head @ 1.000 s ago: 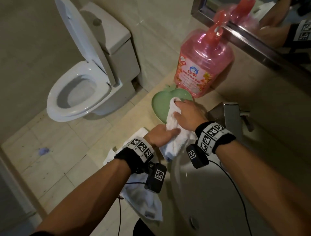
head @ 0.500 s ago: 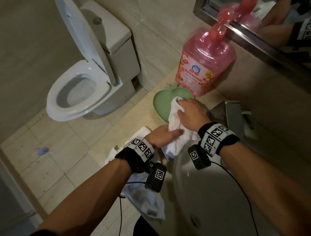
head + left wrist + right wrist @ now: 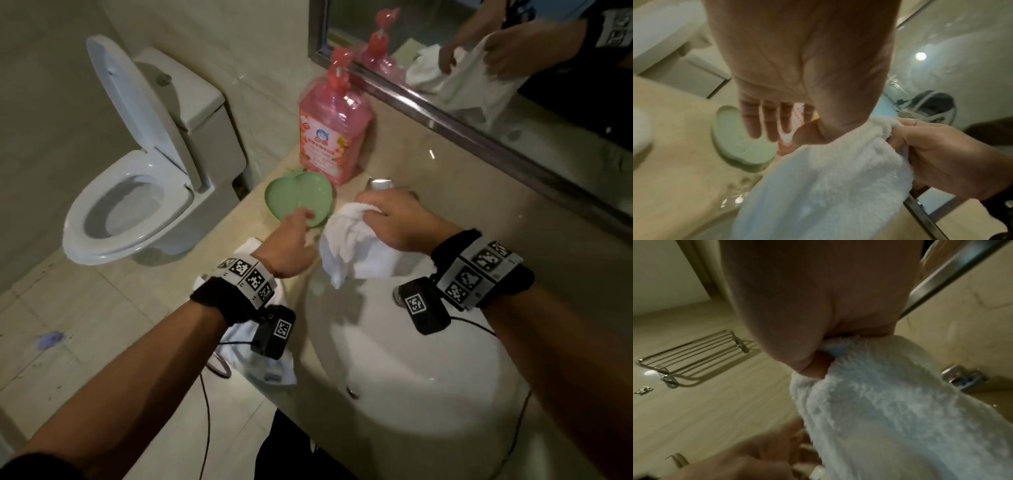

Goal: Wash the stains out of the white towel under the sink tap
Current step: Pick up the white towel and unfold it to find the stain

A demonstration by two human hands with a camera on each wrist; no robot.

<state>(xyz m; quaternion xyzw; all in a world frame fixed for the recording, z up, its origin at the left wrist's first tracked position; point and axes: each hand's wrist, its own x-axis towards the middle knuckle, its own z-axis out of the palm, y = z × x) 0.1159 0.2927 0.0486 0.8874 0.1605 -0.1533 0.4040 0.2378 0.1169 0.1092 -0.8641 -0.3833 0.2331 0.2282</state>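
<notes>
At far left, a toilet (image 3: 137, 192) stands on the floor with its lid raised.

The left forearm enters from the lower left and angles up toward the desk (image 3: 239, 219). The left hand (image 3: 287, 246) is extended, fingers (image 3: 764, 120) straight and slightly spread, holding nothing. Its fingertips reach over the near edge of a green heart-shaped dish (image 3: 298, 198) on the desk; contact with the dish cannot be determined. A second white cloth (image 3: 260, 356) lies under the left wrist at the desk edge.

Behind the dish, a pink pump bottle (image 3: 330, 137) stands upright against the wall.

The white towel (image 3: 352, 246) is held above the rear rim of the sink (image 3: 411, 377), just right of the dish. It is bunched at the top and hangs loose toward the basin. No stains are discernible on the visible surface.

The right forearm enters from the lower right. The right hand (image 3: 400, 219) is palm down, fingers curled around the bunched upper part of the towel, thumb pressed into the fabric. The hand largely covers the tap (image 3: 380, 184); only a metal part shows above the knuckles.

At upper right, a mirror (image 3: 513, 51) reflects both hands and the towel.
</notes>
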